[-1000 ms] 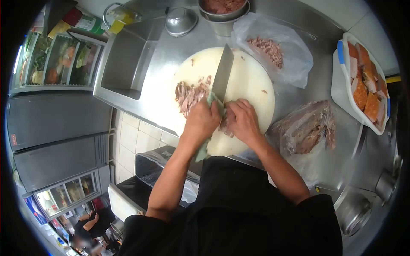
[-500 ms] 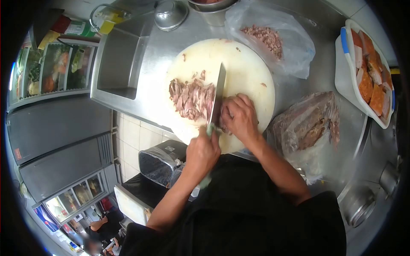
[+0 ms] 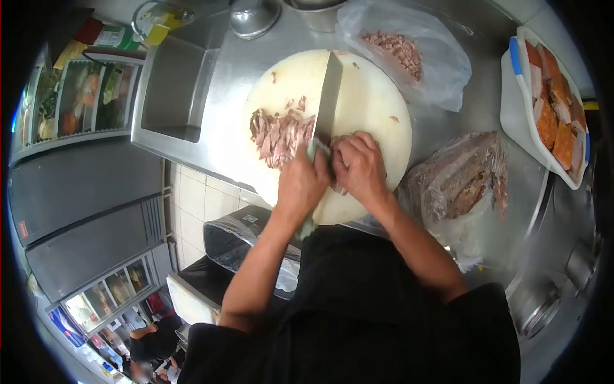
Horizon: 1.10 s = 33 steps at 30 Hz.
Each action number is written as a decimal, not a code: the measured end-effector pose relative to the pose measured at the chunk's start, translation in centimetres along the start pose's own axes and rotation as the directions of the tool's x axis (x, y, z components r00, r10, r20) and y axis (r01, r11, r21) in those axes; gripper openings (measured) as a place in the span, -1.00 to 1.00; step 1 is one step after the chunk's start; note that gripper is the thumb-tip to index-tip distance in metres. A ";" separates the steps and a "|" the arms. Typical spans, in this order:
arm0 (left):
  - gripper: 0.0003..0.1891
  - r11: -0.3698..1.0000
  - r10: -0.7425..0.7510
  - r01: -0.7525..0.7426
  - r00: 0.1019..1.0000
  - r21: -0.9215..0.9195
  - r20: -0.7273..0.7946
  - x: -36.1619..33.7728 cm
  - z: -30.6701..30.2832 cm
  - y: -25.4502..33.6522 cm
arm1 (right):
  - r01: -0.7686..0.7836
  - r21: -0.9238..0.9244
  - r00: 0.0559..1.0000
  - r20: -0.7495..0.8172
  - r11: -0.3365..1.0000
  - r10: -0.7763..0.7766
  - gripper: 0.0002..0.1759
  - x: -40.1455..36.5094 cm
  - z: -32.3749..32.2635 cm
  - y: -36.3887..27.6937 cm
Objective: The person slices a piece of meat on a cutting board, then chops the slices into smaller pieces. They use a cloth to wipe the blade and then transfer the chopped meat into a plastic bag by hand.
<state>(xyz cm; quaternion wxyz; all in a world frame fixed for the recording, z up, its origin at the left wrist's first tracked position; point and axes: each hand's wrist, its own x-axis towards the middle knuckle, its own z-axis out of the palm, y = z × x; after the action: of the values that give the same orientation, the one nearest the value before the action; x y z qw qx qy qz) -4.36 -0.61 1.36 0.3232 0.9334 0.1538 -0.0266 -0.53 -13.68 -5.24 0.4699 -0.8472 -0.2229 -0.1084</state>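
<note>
A round white cutting board (image 3: pixel 377 83) lies on the steel counter. My left hand (image 3: pixel 300 184) is closed on the handle of a cleaver (image 3: pixel 329 96), a greenish cloth showing around the grip. The blade points away from me across the middle of the board. Left of it is a pile of sliced meat (image 3: pixel 281 136), with a few scraps just beyond. My right hand (image 3: pixel 361 163) presses curled fingers onto a piece of meat close to the blade's right side. Most of that piece is hidden under the fingers.
Diced meat sits on a clear plastic bag (image 3: pixel 441 77) at the back. Right of the board lies a plastic-wrapped chunk of meat (image 3: pixel 467 182). A white tub (image 3: pixel 521 118) holds crisp-skinned meat pieces. A sink (image 3: pixel 176 96) and a lined bin (image 3: pixel 224 246) are to the left. Another person (image 3: pixel 157 339) is at lower left.
The cleaver and my left hand have moved away from me, the blade now reaching near the board's far edge. My right hand stays on the meat, slightly farther forward. The view has shifted a little.
</note>
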 end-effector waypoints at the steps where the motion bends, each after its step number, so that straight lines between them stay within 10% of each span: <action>1: -0.72 1.000 0.004 -0.004 1.000 0.002 -0.011 1.1 -0.4 0.2 | 0.011 0.003 1.000 -0.005 1.000 -0.011 -0.87 0.1 0.0 -0.1; 4: -0.70 0.997 0.074 -0.074 0.997 0.020 -0.005 1.9 -2.6 1.3 | -0.020 0.004 1.000 0.020 1.000 0.019 -0.88 0.1 -0.3 -0.1; 11: -0.73 0.954 -0.268 0.222 0.932 0.200 0.245 -7.4 -6.2 3.6 | -0.040 -0.003 0.999 -0.016 0.999 0.040 -0.85 -0.1 0.3 0.0; 33: -0.69 1.000 -0.018 0.018 0.999 -0.004 0.045 1.8 -3.0 1.9 | -0.047 -0.003 0.995 0.083 0.999 0.047 -0.86 0.4 -0.3 -0.1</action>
<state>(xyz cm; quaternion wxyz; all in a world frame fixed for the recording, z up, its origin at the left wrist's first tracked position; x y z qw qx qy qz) -2.23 0.32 4.57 0.3283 0.9304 0.1550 -0.0502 -0.22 -13.80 -4.85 0.4623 -0.8562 -0.2221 -0.0623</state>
